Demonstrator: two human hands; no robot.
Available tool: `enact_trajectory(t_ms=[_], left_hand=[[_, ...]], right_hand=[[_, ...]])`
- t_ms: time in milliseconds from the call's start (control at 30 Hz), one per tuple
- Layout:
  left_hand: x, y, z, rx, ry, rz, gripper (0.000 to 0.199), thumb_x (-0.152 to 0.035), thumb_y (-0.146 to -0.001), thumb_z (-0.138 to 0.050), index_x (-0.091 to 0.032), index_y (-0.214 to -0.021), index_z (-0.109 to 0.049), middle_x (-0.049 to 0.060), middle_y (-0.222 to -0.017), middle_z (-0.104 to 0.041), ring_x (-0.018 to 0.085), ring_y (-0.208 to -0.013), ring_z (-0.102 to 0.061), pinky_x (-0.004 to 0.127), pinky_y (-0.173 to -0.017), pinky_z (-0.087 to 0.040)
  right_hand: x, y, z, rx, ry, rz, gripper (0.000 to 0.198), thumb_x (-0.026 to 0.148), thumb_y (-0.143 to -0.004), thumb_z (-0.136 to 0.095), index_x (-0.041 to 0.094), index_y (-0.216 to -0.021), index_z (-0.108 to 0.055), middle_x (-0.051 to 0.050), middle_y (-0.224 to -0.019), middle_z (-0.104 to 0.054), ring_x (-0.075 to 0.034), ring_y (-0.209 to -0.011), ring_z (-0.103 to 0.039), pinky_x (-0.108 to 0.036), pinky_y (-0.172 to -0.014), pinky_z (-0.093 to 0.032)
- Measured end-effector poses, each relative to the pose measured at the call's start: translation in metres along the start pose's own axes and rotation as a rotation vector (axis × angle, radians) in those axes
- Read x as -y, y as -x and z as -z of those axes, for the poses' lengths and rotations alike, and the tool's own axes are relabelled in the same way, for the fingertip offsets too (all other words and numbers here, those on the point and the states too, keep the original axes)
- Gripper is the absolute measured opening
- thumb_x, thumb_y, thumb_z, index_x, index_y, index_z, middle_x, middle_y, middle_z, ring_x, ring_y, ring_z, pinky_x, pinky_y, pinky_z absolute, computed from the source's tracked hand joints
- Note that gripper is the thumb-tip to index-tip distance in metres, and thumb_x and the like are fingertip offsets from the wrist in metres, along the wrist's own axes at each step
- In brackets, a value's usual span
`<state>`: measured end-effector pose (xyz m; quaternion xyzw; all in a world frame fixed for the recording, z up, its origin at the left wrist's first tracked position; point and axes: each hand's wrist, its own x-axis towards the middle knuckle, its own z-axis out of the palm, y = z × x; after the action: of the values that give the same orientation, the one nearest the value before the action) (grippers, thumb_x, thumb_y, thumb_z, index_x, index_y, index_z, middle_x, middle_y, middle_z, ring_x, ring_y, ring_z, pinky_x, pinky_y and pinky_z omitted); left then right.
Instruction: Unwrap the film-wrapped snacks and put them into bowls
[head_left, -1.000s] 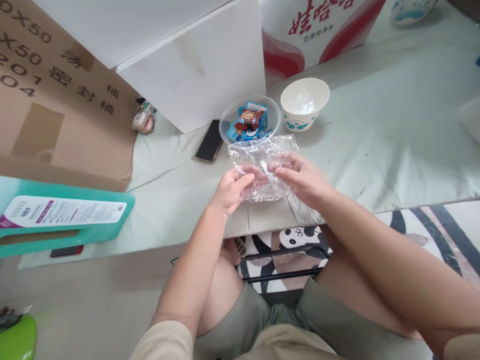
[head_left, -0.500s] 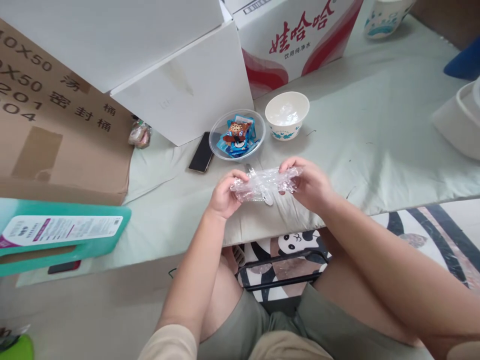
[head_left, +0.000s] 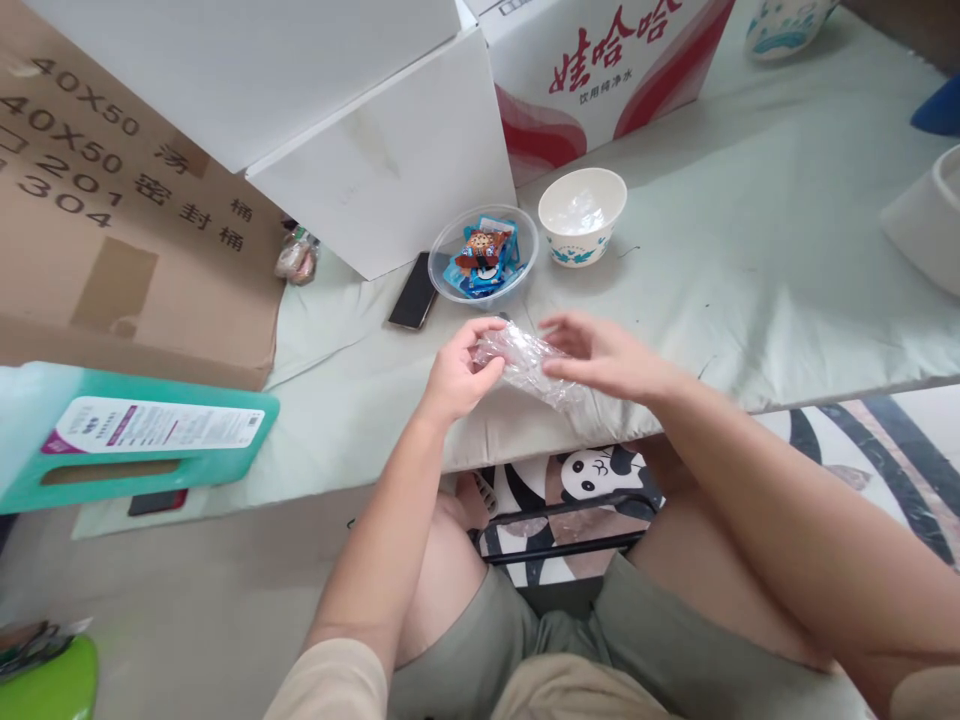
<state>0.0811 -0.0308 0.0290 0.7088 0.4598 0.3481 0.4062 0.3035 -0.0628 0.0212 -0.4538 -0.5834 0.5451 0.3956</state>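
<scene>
Crumpled clear plastic wrap (head_left: 529,368) hangs between my hands over the table's front edge. My left hand (head_left: 459,372) pinches its left end between thumb and fingers. At the wrap's right side, my right hand (head_left: 600,358) has its fingers spread, with the thumb beside or touching the film. Just beyond my hands stands a clear plastic bowl (head_left: 435,277) holding blue and brown snack packets (head_left: 484,255). A white paper bowl (head_left: 576,250) with a blue-green pattern is to its right, with clear film inside.
A black phone (head_left: 413,292) lies left of the plastic bowl. White boxes (head_left: 390,160), a red-and-white carton (head_left: 600,90) and a brown carton (head_left: 150,230) stand behind and left. A green jug (head_left: 225,440) is at the left edge. A white container (head_left: 926,225) sits far right.
My right hand has loosened its grip on the wrap and spread its fingers. The wrap has tilted, its right end now lower. My left hand still holds it; the view has shifted slightly.
</scene>
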Motion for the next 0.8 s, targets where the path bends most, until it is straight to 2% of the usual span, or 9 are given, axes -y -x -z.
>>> enact_trajectory(t_ms=[67,133,200,300,400,533,600,733,800], left_hand=[[-0.010,0.000,0.001,-0.143,-0.188,-0.137,0.038,-0.018,-0.079,-0.061,-0.021,-0.118,-0.062,0.010,-0.120,-0.068,0.021,-0.105,-0.069,0.038,-0.094,-0.057],[-0.021,0.002,-0.001,-0.228,-0.352,-0.250,0.032,-0.017,-0.080,-0.062,-0.021,-0.112,-0.065,0.011,-0.126,-0.067,0.024,-0.121,-0.064,0.044,-0.109,-0.050],[-0.028,0.005,-0.006,-0.127,-0.394,-0.256,0.027,-0.021,-0.082,-0.063,-0.021,-0.110,-0.067,0.010,-0.125,-0.070,0.026,-0.124,-0.063,0.046,-0.112,-0.048],[-0.026,0.006,-0.017,0.065,-0.214,-0.087,0.034,-0.030,-0.084,-0.064,-0.019,-0.116,-0.066,0.010,-0.118,-0.074,0.025,-0.111,-0.070,0.042,-0.099,-0.056],[-0.022,-0.007,-0.022,0.081,-0.001,0.051,0.039,-0.030,-0.079,-0.067,-0.018,-0.116,-0.066,0.008,-0.105,-0.076,0.021,-0.089,-0.073,0.035,-0.080,-0.060],[-0.041,-0.058,-0.016,-0.201,-0.111,-0.052,0.019,-0.018,-0.075,-0.067,-0.021,-0.093,-0.071,0.002,-0.089,-0.070,0.016,-0.079,-0.065,0.029,-0.069,-0.055],[-0.058,-0.095,-0.016,-0.256,-0.234,-0.209,0.021,-0.011,-0.071,-0.070,-0.022,-0.088,-0.072,0.003,-0.092,-0.067,0.018,-0.088,-0.063,0.029,-0.074,-0.053],[-0.070,-0.179,-0.043,-0.030,-0.361,-0.334,0.030,0.003,-0.065,-0.068,-0.021,-0.083,-0.070,0.001,-0.074,-0.058,0.022,-0.085,-0.062,0.036,-0.088,-0.050],[-0.060,-0.216,-0.065,0.123,-0.415,-0.260,0.031,0.008,-0.058,-0.067,-0.020,-0.072,-0.067,-0.001,-0.062,-0.050,0.025,-0.085,-0.063,0.042,-0.093,-0.049]], right_hand=[[0.004,0.000,-0.006,0.152,0.095,-0.105,0.020,0.037,-0.075,-0.066,0.019,-0.083,-0.061,-0.001,-0.073,-0.062,-0.017,-0.068,-0.056,-0.032,-0.064,-0.045],[0.006,-0.001,-0.011,0.140,0.146,-0.131,0.015,0.033,-0.076,-0.061,0.019,-0.071,-0.058,0.002,-0.063,-0.054,-0.013,-0.061,-0.049,-0.029,-0.059,-0.038],[0.008,-0.003,-0.014,0.095,0.082,-0.089,0.016,0.033,-0.076,-0.059,0.020,-0.069,-0.055,0.003,-0.061,-0.051,-0.012,-0.060,-0.047,-0.028,-0.058,-0.036],[0.012,-0.006,-0.014,0.093,-0.131,-0.016,0.015,0.034,-0.076,-0.059,0.019,-0.078,-0.060,0.002,-0.070,-0.059,-0.014,-0.068,-0.054,-0.029,-0.065,-0.043],[0.012,-0.011,-0.011,-0.005,-0.267,0.052,0.024,0.033,-0.074,-0.059,0.020,-0.093,-0.062,-0.003,-0.090,-0.068,-0.018,-0.084,-0.063,-0.034,-0.079,-0.049],[0.011,-0.021,-0.007,-0.424,-0.240,-0.028,0.024,0.035,-0.076,-0.056,0.024,-0.098,-0.055,-0.005,-0.107,-0.067,-0.020,-0.094,-0.065,-0.038,-0.088,-0.049],[0.013,-0.025,-0.006,-0.481,-0.194,-0.114,0.022,0.036,-0.078,-0.054,0.024,-0.097,-0.053,-0.004,-0.105,-0.067,-0.019,-0.087,-0.066,-0.038,-0.084,-0.049],[0.017,-0.032,-0.010,-0.345,-0.084,-0.059,0.019,0.032,-0.080,-0.054,0.025,-0.098,-0.052,-0.003,-0.101,-0.066,-0.018,-0.080,-0.064,-0.035,-0.074,-0.049],[0.017,-0.035,-0.012,-0.322,-0.028,-0.014,0.017,0.031,-0.081,-0.054,0.024,-0.096,-0.052,-0.004,-0.100,-0.066,-0.018,-0.079,-0.063,-0.033,-0.071,-0.048]])
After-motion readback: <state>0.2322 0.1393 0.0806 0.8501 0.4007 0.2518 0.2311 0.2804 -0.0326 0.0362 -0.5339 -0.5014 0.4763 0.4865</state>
